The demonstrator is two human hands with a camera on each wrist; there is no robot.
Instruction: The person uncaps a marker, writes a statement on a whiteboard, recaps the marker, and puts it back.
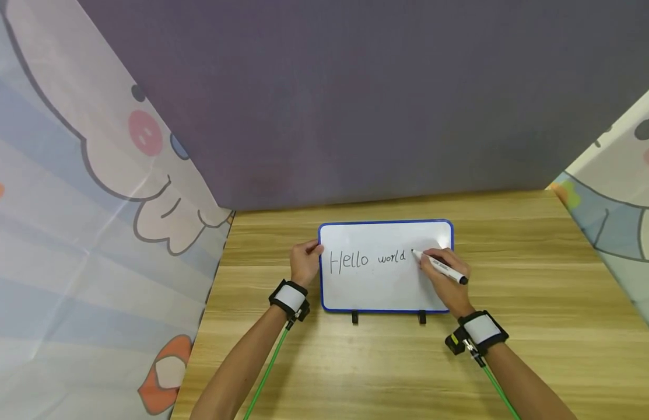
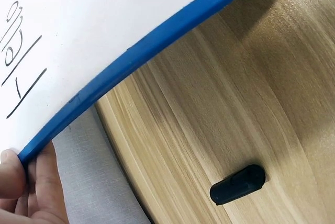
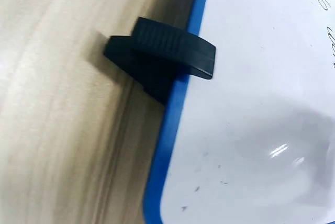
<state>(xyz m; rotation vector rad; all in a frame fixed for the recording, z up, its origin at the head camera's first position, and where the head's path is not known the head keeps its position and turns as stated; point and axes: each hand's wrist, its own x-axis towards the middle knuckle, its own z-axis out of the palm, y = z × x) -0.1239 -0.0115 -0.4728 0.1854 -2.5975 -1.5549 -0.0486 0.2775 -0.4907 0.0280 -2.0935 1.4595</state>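
Note:
A whiteboard (image 1: pixel 382 291) with a blue frame stands on the table, bearing the handwritten words "Hello world". At its left edge, my left hand (image 1: pixel 305 265) grips the frame, thumb on the front face and fingers behind, as the left wrist view shows. My right hand (image 1: pixel 447 277) holds a white marker (image 1: pixel 441 266) with a black end. Its dark tip meets the board just right of "world". The right wrist view shows the board's lower edge and a black stand foot (image 3: pixel 167 51) clipped on it, with the right hand out of frame.
Two black feet hold the board's lower edge, one of them a left foot (image 1: pixel 355 317). A small black rounded piece (image 2: pixel 238 185) lies on the wooden table (image 1: pixel 355 373). Behind rises a grey partition (image 1: pixel 345 105); cartoon-printed sheets (image 1: pixel 67 245) flank the table. Green cables trail from both wrist straps.

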